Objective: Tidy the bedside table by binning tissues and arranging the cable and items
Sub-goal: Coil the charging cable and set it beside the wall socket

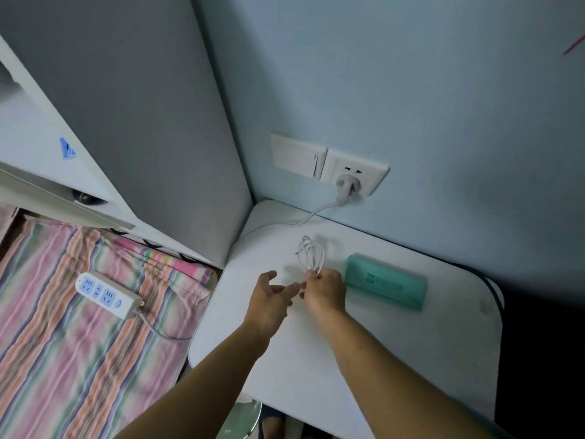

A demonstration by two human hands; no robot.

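Observation:
A thin white cable (311, 253) is gathered into loops that stand up from my right hand (324, 291), which is shut on the bundle over the white bedside table (411, 350). My left hand (269, 299) is just left of it, fingers spread, with its fingertips touching the cable's loose end between the two hands. A teal rectangular pouch (384, 282) lies flat on the table right of my right hand. No tissues are in sight.
A white plug (346, 188) sits in the wall socket above the table; its thick cord (285, 223) runs across the table's back corner. A white power strip (109, 294) lies on the striped bedding at left. A bin rim (245, 421) shows below the table's front edge.

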